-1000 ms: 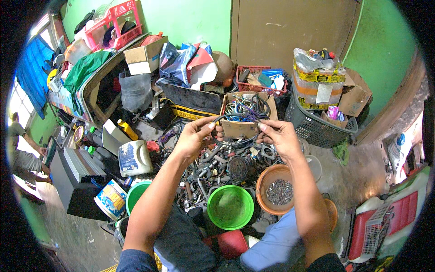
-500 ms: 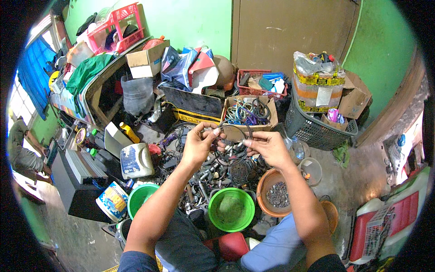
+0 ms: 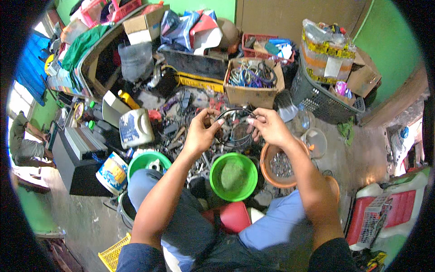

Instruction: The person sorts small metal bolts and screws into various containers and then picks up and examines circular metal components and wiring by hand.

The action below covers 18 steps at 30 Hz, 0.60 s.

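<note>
Above the heap of scattered parts point(image 3: 176, 129), a looped dark cable point(image 3: 235, 109) spans the space between both hands, nearer than the cardboard box point(image 3: 253, 96). The left hand point(image 3: 202, 131) pinches its left side, thumb against fingers; the right hand point(image 3: 271, 127) pinches the right side. Against such clutter, the lower loops' exact course is hard to make out.
</note>
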Each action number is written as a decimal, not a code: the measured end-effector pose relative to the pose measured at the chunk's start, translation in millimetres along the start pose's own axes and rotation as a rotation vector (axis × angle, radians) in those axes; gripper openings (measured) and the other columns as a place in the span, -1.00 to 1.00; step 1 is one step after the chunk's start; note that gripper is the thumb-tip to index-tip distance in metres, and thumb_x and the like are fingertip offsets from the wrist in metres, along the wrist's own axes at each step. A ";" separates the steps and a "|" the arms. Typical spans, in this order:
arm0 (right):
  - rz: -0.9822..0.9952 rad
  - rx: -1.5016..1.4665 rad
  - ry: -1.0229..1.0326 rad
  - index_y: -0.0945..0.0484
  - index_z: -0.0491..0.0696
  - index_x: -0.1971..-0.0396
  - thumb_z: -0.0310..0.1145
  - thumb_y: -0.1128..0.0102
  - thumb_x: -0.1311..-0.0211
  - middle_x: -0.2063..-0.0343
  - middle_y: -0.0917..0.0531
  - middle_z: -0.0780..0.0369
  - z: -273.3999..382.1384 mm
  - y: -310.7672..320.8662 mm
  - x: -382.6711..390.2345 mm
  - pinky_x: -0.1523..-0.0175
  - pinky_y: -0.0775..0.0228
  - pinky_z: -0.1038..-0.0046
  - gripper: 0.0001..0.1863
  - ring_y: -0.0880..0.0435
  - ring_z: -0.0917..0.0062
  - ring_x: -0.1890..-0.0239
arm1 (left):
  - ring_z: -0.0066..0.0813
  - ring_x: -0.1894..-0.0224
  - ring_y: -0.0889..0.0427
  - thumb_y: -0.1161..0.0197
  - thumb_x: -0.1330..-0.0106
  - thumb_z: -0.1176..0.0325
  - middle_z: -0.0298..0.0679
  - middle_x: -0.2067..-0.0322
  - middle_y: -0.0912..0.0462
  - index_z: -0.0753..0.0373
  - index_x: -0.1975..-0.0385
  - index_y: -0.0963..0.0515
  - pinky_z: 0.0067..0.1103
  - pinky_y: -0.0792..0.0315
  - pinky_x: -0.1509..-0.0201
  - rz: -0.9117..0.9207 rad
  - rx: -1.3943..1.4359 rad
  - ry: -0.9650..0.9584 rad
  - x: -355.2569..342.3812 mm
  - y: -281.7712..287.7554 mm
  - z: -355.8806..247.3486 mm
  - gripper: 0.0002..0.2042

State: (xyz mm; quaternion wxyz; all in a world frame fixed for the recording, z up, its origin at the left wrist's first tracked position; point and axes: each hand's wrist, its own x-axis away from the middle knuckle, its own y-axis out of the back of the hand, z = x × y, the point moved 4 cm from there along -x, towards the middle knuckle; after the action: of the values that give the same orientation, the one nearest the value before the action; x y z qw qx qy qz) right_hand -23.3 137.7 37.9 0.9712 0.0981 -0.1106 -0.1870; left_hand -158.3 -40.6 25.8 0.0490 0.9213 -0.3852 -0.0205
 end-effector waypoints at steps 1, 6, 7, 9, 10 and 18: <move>0.034 0.038 0.008 -0.54 -0.21 0.26 -0.38 -0.15 -0.45 0.43 -0.70 0.18 -6.3 -0.8 4.6 0.44 -0.57 0.49 -0.83 -0.65 0.57 0.54 | -0.59 0.46 -0.56 -0.31 -0.34 0.49 -0.31 0.51 -0.64 0.31 0.07 -0.51 -0.57 -0.45 0.35 0.002 -0.096 -0.017 8.7 -3.5 14.5 -0.79; 0.076 0.496 -0.006 -0.67 -0.21 0.28 -0.31 -0.32 -0.24 0.45 -0.72 -0.04 -97.0 -14.7 21.2 0.17 -0.56 0.18 -0.76 -0.77 0.19 0.38 | -0.32 0.25 -0.75 -0.36 -0.29 0.39 -0.04 0.32 -0.75 0.29 0.09 -0.57 -0.43 -0.54 0.15 0.144 -0.411 0.146 54.6 -29.1 90.4 -0.75; 0.102 0.551 -0.012 -0.70 -0.19 0.29 -0.30 -0.33 -0.22 0.43 -0.72 -0.05 -114.8 -23.1 26.1 0.13 -0.54 0.16 -0.77 -0.76 0.13 0.34 | -0.03 0.18 -0.75 -0.38 -0.25 0.37 0.04 0.29 -0.74 0.30 0.11 -0.61 -0.35 -0.56 0.09 0.137 -0.575 -0.073 67.5 -32.7 96.5 -0.75; 0.105 0.553 -0.071 -0.74 -0.13 0.28 -0.30 -0.35 -0.21 0.42 -0.72 -0.06 -155.0 -40.2 39.1 0.07 -0.53 0.13 -0.79 -0.75 0.11 0.25 | 0.04 0.17 -0.73 -0.38 -0.21 0.39 0.07 0.27 -0.73 0.33 0.14 -0.63 -0.28 -0.57 0.03 0.273 -0.613 0.098 81.3 -41.5 124.6 -0.75; 0.108 0.564 -0.077 -0.72 -0.18 0.29 -0.34 -0.35 -0.22 0.47 -0.71 -0.02 -169.1 -48.2 41.9 0.16 -0.53 0.19 -0.79 -0.75 0.21 0.34 | 0.02 0.17 -0.74 -0.38 -0.20 0.40 0.07 0.27 -0.73 0.34 0.15 -0.63 -0.26 -0.58 0.03 0.317 -0.670 0.048 85.9 -42.1 150.4 -0.75; 0.059 0.611 -0.230 -0.72 -0.15 0.22 -0.34 -0.45 -0.12 0.41 -0.72 -0.07 -217.6 -73.9 83.4 0.06 -0.54 0.14 -0.74 -0.75 0.08 0.26 | 0.15 0.07 -0.69 -0.28 -0.17 0.53 0.17 0.20 -0.69 0.25 0.09 -0.65 -0.16 -0.58 -0.03 0.457 -0.881 0.247 93.2 -57.6 201.8 -0.72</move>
State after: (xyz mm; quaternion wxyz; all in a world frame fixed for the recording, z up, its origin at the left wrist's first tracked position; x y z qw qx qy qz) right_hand 81.7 70.8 -172.4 0.8830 0.3598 -0.2735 -0.1268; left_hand -67.3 -81.8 -181.0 0.4811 0.7008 -0.5231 -0.0607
